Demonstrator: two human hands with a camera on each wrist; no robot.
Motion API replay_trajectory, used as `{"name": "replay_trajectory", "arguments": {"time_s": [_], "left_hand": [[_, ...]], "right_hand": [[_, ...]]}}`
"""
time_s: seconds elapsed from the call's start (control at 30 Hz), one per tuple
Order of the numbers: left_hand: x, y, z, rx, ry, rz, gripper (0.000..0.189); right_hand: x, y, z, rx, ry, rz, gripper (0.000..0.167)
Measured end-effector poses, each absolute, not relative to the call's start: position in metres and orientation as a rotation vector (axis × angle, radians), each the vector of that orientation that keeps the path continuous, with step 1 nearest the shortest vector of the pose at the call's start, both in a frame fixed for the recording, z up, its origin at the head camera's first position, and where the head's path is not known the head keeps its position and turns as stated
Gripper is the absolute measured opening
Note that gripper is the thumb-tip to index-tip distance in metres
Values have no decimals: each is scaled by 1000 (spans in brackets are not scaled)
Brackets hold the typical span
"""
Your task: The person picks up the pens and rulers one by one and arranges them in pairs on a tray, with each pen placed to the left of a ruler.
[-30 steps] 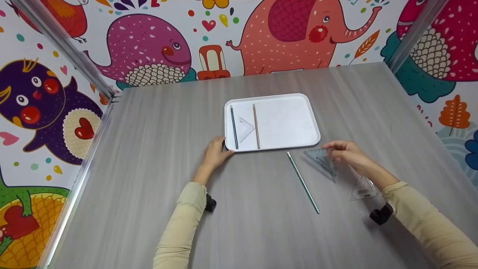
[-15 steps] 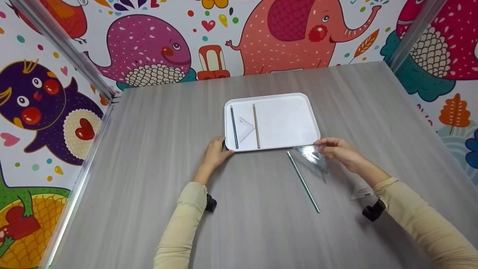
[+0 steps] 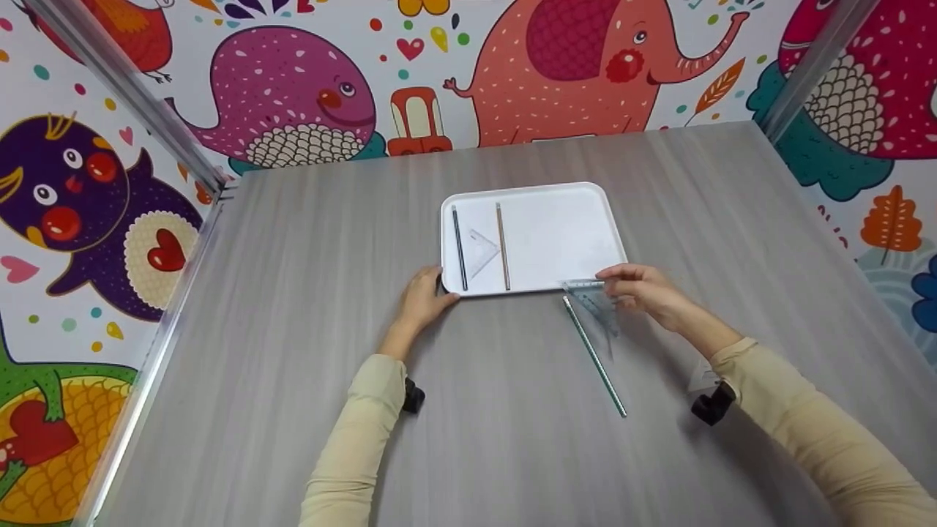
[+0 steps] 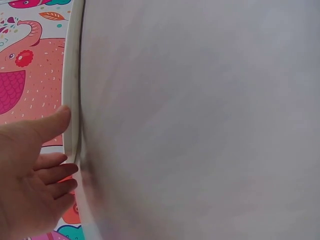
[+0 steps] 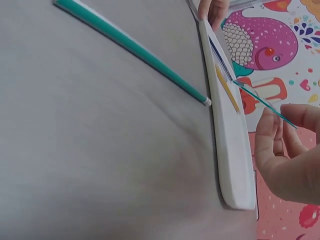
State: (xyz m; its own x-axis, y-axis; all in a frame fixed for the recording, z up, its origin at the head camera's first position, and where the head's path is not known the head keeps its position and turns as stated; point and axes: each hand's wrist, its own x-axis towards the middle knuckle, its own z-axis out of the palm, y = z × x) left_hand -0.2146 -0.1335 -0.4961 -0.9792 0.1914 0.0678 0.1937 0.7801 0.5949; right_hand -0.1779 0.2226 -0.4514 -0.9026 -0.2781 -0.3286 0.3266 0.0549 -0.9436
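Observation:
My left hand (image 3: 423,301) holds the near left corner of the white tray (image 3: 560,234), thumb along the front edge and fingers at the left side. Between thumb and fingertips, my right hand (image 3: 644,289) pinches a clear bluish set square (image 3: 591,298). That set square overlaps the tray's front rim near its right end; the right wrist view shows it edge-on, tilted. On the tray's left side lie a dark pencil (image 3: 460,249), a small clear set square (image 3: 482,253) and a yellowish-brown pencil (image 3: 503,249). A green pencil (image 3: 594,356) lies on the table before the tray.
Another clear set square (image 3: 703,377) lies on the grey wood-grain table (image 3: 293,293), partly hidden by the right wrist and its black camera (image 3: 714,405). Walls with cartoon animals (image 3: 293,95) stand behind and at both sides.
My right hand has carried the set square leftward and slightly away from me, from beside the tray's near right corner to its front rim. The left hand and tray stay put.

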Motion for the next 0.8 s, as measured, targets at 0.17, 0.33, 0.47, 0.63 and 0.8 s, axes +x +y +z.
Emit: {"name": "replay_trajectory", "arguments": {"time_s": [0.17, 0.33, 0.47, 0.63, 0.8], "left_hand": [[-214, -133, -496, -300, -2986, -968, 52], [-213, -133, -495, -298, -2987, -969, 53], [-212, -133, -494, -302, -2974, -978, 53], [-212, -134, -496, -330, -2939, -984, 52], [-213, -134, -497, -321, -2939, -980, 52]], "right_hand": [[-181, 211, -452, 28, 1909, -1896, 17], [-182, 202, -454, 34, 1883, -1917, 15], [-183, 195, -457, 47, 1858, -1947, 14], [-185, 188, -460, 66, 1832, -1970, 16], [-189, 181, -462, 116, 1834, -1988, 16]]}}
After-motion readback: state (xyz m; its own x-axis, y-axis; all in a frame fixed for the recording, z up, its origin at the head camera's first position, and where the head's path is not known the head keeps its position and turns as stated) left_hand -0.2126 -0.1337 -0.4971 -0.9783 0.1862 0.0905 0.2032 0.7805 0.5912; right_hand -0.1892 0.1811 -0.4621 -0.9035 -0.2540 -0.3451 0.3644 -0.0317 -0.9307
